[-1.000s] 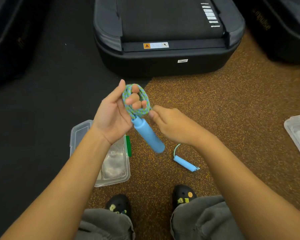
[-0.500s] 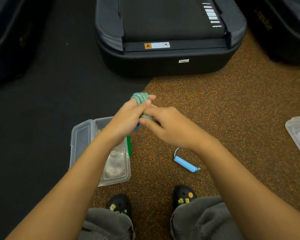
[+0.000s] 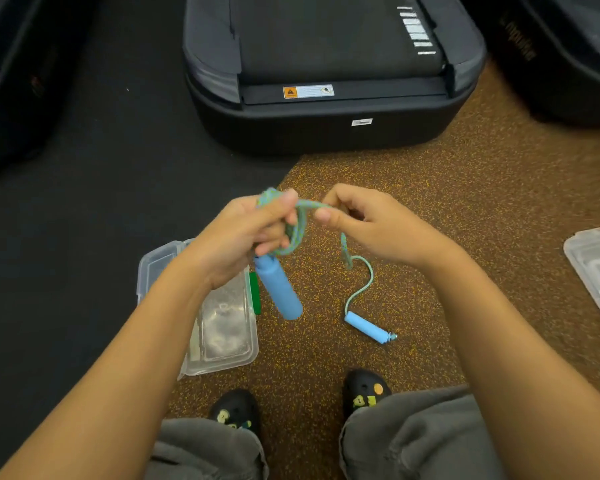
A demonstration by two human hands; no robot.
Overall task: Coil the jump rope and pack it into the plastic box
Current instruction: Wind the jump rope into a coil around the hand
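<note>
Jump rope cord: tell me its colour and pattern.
The cord is light blue flecked with green, a braided speckle, seen in the head view, the only one; the handles are plain light blue.

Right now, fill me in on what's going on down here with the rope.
A person is coiling a jump rope. The left hand holds the wound loops, with one blue handle hanging below it. The right hand pinches the free strand, which trails down to the second handle lying on the speckled floor. The clear plastic box sits open on the floor under the left forearm, nothing packed yet.
</note>
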